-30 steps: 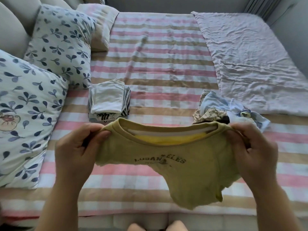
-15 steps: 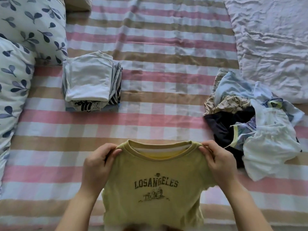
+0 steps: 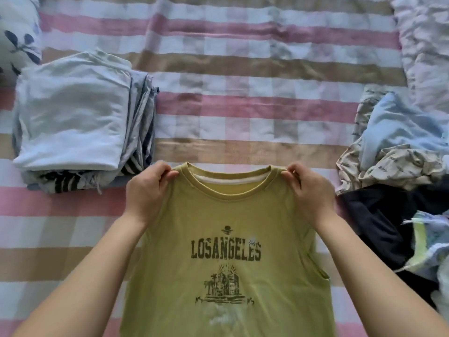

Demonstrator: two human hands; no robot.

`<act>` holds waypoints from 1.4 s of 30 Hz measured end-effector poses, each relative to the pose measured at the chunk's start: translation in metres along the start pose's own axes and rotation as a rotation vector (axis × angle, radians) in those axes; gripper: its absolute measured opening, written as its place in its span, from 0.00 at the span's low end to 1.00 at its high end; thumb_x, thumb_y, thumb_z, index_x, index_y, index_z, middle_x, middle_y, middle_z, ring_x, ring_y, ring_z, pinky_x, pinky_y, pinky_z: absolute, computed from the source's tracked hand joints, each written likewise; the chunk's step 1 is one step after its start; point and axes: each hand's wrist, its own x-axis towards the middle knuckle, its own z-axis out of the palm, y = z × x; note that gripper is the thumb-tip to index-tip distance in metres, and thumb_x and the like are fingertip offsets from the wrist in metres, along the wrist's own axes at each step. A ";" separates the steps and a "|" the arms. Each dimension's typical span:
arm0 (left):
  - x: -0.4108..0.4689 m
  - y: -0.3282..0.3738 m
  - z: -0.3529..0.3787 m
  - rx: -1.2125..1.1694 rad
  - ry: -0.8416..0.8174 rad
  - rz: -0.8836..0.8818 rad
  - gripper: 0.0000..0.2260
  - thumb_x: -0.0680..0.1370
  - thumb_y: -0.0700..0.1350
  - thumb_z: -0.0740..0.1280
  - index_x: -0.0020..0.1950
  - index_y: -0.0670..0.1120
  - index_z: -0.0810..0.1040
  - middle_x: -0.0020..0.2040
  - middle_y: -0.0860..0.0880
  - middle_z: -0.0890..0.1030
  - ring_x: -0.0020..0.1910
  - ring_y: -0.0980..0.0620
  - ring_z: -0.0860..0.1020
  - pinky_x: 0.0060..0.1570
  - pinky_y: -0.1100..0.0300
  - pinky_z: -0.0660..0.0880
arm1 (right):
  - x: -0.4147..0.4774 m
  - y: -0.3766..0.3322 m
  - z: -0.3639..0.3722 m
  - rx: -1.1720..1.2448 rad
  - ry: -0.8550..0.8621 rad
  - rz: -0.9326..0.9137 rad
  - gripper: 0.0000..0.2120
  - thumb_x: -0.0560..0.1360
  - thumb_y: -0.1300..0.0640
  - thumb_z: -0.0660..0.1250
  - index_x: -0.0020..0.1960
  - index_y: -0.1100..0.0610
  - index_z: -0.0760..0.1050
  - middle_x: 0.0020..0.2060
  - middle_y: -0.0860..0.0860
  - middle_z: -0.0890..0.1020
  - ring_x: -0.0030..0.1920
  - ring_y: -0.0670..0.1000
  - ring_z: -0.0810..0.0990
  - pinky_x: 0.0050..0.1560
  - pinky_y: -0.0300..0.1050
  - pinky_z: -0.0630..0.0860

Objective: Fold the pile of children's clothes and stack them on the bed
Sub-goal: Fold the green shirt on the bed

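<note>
An olive-yellow child's T-shirt (image 3: 226, 261) printed "LOS ANGELES" lies front side up on the striped bed cover (image 3: 243, 103), neck pointing away from me. My left hand (image 3: 148, 190) pinches its left shoulder beside the collar. At the other shoulder my right hand (image 3: 308, 190) pinches the fabric the same way. A stack of folded clothes (image 3: 75, 120), pale blue on top, sits to the far left. An unfolded pile of clothes (image 3: 398, 166) with light blue, beige patterned and black pieces lies at the right.
A leaf-print pillow (image 3: 19, 40) shows at the top left corner. A crumpled pale blanket (image 3: 425, 45) covers the bed's upper right. Open striped cover lies between the folded stack and the loose pile.
The shirt has come down from being held in the air to lying spread on the bed. The view has tilted downward and moved closer. Both hands keep their pinch on the shoulders.
</note>
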 end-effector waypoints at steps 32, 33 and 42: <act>-0.119 0.064 0.064 0.250 -0.423 0.327 0.23 0.76 0.51 0.54 0.69 0.45 0.70 0.70 0.46 0.68 0.69 0.44 0.67 0.66 0.47 0.56 | -0.146 -0.043 0.072 -0.233 -0.194 -0.187 0.27 0.79 0.44 0.35 0.75 0.54 0.38 0.75 0.48 0.35 0.74 0.47 0.35 0.69 0.55 0.46; -0.129 0.060 0.064 0.291 -0.444 0.283 0.23 0.75 0.52 0.54 0.68 0.46 0.71 0.69 0.46 0.69 0.69 0.45 0.68 0.66 0.48 0.55 | -0.152 -0.039 0.074 -0.262 -0.218 -0.139 0.28 0.78 0.43 0.33 0.74 0.52 0.33 0.73 0.48 0.31 0.74 0.47 0.33 0.69 0.55 0.44; -0.164 0.039 0.043 0.231 -0.464 0.043 0.28 0.77 0.58 0.47 0.74 0.49 0.59 0.76 0.49 0.54 0.75 0.49 0.47 0.72 0.50 0.43 | -0.179 -0.002 0.045 -0.223 -0.372 0.060 0.29 0.79 0.45 0.53 0.75 0.49 0.45 0.76 0.51 0.45 0.74 0.50 0.37 0.71 0.52 0.34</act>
